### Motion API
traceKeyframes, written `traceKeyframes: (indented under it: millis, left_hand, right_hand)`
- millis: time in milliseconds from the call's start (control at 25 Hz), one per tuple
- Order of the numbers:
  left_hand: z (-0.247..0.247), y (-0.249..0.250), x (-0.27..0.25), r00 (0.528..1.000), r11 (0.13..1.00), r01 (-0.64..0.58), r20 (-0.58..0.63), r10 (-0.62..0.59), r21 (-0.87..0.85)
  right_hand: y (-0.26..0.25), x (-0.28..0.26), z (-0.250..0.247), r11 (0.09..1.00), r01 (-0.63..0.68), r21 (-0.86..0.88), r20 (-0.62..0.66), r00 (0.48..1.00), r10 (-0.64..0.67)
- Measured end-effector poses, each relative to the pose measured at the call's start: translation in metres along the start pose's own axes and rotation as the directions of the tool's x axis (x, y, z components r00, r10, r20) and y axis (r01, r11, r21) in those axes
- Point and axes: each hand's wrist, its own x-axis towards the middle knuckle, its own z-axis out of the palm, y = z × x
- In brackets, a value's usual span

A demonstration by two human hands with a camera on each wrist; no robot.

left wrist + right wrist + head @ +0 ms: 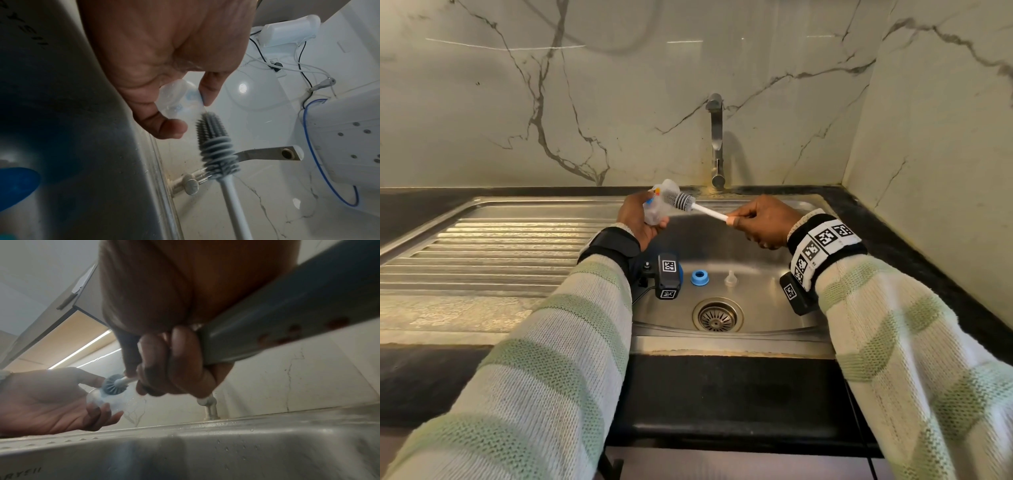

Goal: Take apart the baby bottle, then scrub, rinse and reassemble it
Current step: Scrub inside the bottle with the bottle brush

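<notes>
Over the sink (756, 346), a clear bottle (659, 207) takes a grey brush (681, 199).

You face a steel sink (756, 240) with a round drain strainer (717, 315) in its floor and a ribbed draining board (500, 250) on your left. A steel tap (716, 144) rises at the back edge. Behind it stands a pale marble wall (619, 85) with grey veins. A black countertop (722, 394) surrounds the sink.

My steel sink (763, 260) sits in the black counter (722, 394). On its floor lie a blue ring (700, 277) and a clear teat (730, 278), just apart.
</notes>
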Motion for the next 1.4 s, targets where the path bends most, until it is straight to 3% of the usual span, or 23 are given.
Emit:
traceKeyframes:
  millis: [80,240,400,560,680,800,960,1120,1280,1400]
  left_hand:
    - [0.0001,-0.0003,0.0000,1.000,1.000,-0.008,0.001,0.008,0.013]
    - [-0.0001,-0.0016,0.0032,1.000,0.999,0.007,0.002,-0.007,0.049]
    - [-0.0003,-0.0031,0.0052,1.000,0.999,0.009,-0.022,-0.008,0.037]
    - [0.0031,-0.0028,0.0051,0.999,0.999,0.021,-0.043,-0.019,0.046]
    - [0.0028,-0.0019,0.0030,0.998,0.997,0.036,-0.051,-0.033,0.066]
    - [0.0021,0.0000,0.0022,0.999,0.997,0.044,-0.009,-0.043,0.065]
    - [0.0027,-0.0007,-0.0015,1.000,0.996,0.010,0.012,-0.011,0.085]
    - [0.0008,-0.0017,0.0009,1.000,0.998,0.017,-0.017,-0.016,0.062]
    - [-0.0003,-0.0019,0.0016,0.998,0.998,0.011,-0.066,-0.006,0.064]
    - [0.0031,-0.0019,0.0019,0.996,0.998,0.010,-0.085,-0.005,0.058]
  right_hand:
    - [-0.0009,0.0007,0.0015,1.000,0.008,-0.014,0.013,1.000,-0.008]
    - [-0.0012,0.0054,-0.0027,0.993,0.059,-0.101,-0.148,0.986,-0.074]
    - [-0.0028,0.0016,0.0033,0.999,0.034,-0.023,-0.014,0.999,-0.035]
    - [-0.0031,0.0040,-0.0010,0.994,0.070,-0.087,-0.109,0.991,-0.079]
    - [-0.0045,0.0014,0.0027,0.998,0.038,-0.043,-0.014,0.999,-0.039]
    - [-0.0030,0.0033,-0.0010,0.994,0.058,-0.094,-0.127,0.989,-0.070]
    - [-0.0035,-0.0016,0.0025,1.000,0.019,-0.012,0.017,1.000,-0.019]
    - [-0.0041,0.0041,-0.0010,0.992,0.066,-0.110,-0.133,0.988,-0.080]
    - [-0.0035,-0.0010,0.0023,1.000,0.009,-0.015,0.014,1.000,-0.009]
    - [-0.0051,0.0020,0.0005,0.997,0.044,-0.067,-0.088,0.995,-0.050]
